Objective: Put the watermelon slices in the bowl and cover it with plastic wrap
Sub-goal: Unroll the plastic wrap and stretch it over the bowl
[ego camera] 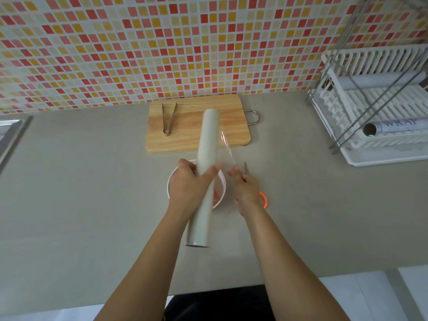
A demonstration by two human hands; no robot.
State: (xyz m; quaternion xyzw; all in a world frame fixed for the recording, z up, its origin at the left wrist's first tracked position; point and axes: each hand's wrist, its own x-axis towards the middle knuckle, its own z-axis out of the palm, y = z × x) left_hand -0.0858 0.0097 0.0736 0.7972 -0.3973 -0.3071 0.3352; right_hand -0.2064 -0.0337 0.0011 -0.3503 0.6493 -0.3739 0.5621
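My left hand (188, 181) grips a long white roll of plastic wrap (206, 144), held lengthwise above a white bowl (221, 195). Red watermelon pieces (216, 194) show inside the bowl, mostly hidden by the roll and my hand. My right hand (245, 188) pinches the loose edge of the clear film (228, 149), which stretches from the roll's right side down to my fingers.
A wooden cutting board (185, 135) with metal tongs (168, 119) lies behind the bowl. Scissors with an orange handle (264, 200) lie right of the bowl, partly under my right hand. A white dish rack (379, 117) holding other rolls stands at the right. A sink edge (9, 135) is at the left.
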